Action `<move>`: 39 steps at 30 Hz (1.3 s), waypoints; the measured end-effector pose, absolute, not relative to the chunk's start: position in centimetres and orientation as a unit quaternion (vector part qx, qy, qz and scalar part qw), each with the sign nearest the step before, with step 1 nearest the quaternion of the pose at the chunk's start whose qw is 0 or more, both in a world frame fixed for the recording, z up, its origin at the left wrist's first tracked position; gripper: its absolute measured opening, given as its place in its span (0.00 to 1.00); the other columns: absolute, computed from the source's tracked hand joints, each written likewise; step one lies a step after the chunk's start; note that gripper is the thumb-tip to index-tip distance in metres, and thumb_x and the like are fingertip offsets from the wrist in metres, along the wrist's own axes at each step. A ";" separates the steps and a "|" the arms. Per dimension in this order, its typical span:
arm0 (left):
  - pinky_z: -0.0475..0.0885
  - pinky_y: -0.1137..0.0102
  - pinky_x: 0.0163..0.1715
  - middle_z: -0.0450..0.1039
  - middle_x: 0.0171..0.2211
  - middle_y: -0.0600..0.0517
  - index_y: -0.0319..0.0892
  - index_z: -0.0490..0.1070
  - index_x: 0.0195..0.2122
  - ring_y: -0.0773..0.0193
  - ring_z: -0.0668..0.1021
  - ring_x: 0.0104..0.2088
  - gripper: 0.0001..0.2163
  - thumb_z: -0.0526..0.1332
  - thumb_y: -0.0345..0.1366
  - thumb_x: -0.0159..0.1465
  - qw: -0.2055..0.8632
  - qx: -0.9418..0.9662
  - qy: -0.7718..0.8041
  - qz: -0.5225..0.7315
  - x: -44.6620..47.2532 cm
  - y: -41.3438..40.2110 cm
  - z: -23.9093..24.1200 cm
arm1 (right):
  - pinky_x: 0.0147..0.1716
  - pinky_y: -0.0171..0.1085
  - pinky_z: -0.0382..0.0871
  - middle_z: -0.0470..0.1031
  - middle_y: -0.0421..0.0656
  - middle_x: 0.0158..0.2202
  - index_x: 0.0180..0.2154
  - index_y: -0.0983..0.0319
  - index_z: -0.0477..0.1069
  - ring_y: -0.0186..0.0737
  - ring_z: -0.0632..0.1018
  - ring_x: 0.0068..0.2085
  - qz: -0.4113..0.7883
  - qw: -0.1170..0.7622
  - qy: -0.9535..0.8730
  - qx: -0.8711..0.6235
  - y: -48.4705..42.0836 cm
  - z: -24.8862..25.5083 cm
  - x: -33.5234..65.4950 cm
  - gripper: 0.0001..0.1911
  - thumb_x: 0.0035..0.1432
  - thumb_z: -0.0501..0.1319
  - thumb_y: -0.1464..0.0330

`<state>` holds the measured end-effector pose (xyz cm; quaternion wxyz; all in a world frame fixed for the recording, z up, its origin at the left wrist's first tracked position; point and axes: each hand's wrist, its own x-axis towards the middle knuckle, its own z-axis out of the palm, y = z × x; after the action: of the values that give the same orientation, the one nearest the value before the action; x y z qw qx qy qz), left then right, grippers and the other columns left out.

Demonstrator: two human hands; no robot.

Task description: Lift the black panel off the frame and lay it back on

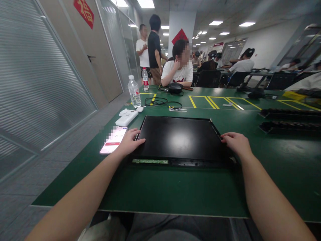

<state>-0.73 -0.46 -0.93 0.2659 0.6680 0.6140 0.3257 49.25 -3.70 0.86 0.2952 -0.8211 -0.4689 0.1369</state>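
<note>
A flat black display panel (179, 139) lies on the green table (175, 187) in front of me, with a strip of green circuit board along its near edge. My left hand (129, 142) rests on the panel's left edge, fingers curled over it. My right hand (235, 143) lies at the panel's right edge, fingers bent against it. Both hands hold the panel by its sides while it lies flat.
A lit phone (113, 144) lies just left of my left hand. Behind it are a white power bank (126, 117), a water bottle (134, 91) and black cables (160, 101). Black trays (288, 120) sit at right. A person (178, 67) sits across the table; others stand behind.
</note>
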 end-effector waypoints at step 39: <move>0.65 0.50 0.70 0.67 0.71 0.34 0.38 0.81 0.58 0.35 0.69 0.71 0.30 0.69 0.50 0.59 0.223 0.693 0.638 0.250 -0.6 -0.2 -1.3 | 0.44 0.47 0.74 0.85 0.45 0.31 0.35 0.57 0.85 0.50 0.82 0.35 0.149 0.324 -0.461 -0.812 -3.6 0.6 49.4 0.15 0.52 0.59 0.63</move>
<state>-0.60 -0.22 -1.32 0.2228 0.6934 0.6381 0.2496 49.39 -3.61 0.64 0.3245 -0.8124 -0.4610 0.1487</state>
